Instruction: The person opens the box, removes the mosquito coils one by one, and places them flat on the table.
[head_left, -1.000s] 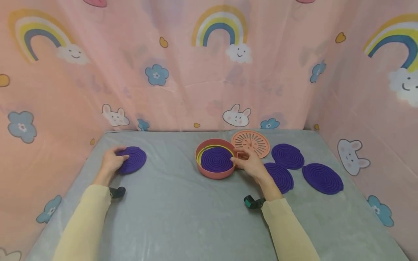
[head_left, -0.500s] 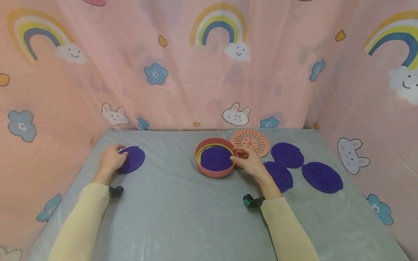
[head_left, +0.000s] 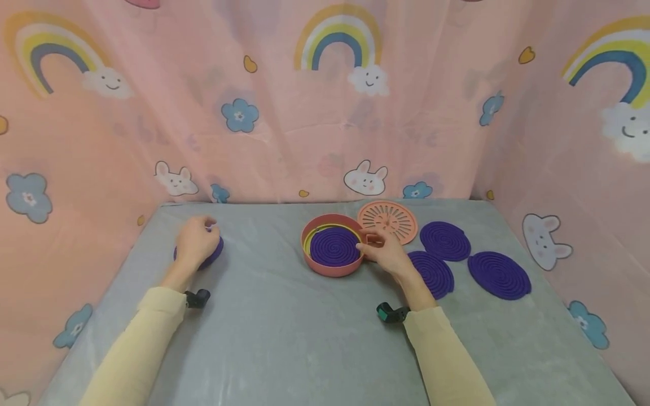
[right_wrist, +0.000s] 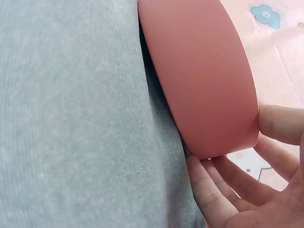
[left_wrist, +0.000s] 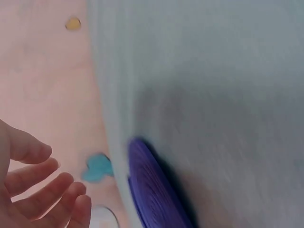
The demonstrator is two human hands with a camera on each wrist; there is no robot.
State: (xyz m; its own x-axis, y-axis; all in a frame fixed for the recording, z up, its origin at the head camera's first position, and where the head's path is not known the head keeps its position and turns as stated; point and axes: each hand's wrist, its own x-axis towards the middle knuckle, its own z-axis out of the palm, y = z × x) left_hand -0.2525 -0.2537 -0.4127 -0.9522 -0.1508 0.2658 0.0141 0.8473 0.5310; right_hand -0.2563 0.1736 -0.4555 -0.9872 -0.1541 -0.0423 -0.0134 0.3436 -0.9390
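Pink round box (head_left: 332, 265), the biggest of the pieces being handled, sits near the middle of the grey cloth-covered table (head_left: 284, 338), toward its far side, with a purple coil (head_left: 335, 246) lying flat inside a yellow-green ring within it. Just behind and to the right of the box lies its slotted pink lid (head_left: 388, 221), flat on the cloth. Three more loose purple coils (head_left: 499, 275) lie to the right of the box, one of them partly under the right wrist. The right hand (head_left: 387, 254) rests against the right side of the box, fingers (right_wrist: 280, 124) relaxed and laid along the pink wall without closing round it; in the right wrist view the box wall (right_wrist: 204, 71) fills the frame with fingertips touching its lower edge. Far to the left, well apart from the box, a single purple coil (head_left: 213, 256) lies on the cloth under the left hand (head_left: 196, 242), which covers most of it. The left wrist view shows that coil (left_wrist: 152, 190) edge-on beside loosely spread fingers (left_wrist: 52, 190); whether they actually grip it I cannot tell.
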